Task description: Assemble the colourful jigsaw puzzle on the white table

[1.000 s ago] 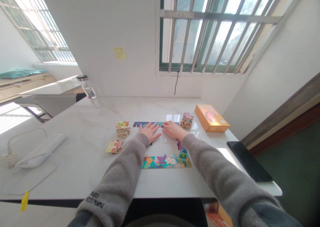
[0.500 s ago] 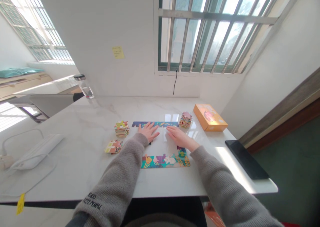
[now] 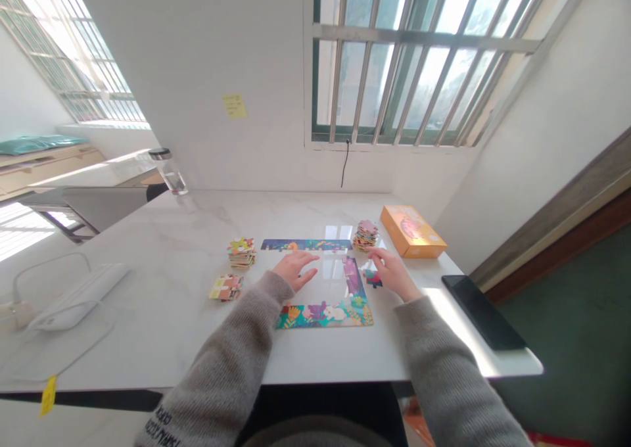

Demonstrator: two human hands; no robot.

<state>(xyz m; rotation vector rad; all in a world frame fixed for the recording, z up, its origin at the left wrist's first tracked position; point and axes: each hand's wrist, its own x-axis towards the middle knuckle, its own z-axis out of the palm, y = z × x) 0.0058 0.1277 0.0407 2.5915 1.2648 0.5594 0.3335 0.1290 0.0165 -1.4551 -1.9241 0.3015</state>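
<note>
Lying right of centre in the frame, a loose puzzle piece sits just left of the right hand, clearly the nearer hand.

Partly covered, the piece hides its long axis; the right fingers bend toward the upper left, near the right stack, and whether they grip anything cannot be told. Immediately left of the piece, outside its edge, runs the border's right column, meeting the bottom strip at lower centre; the top strip lies crosswise above. Left of that column, the left hand is open, thumb and fingers parted, with nothing visible in its grasp.
</note>
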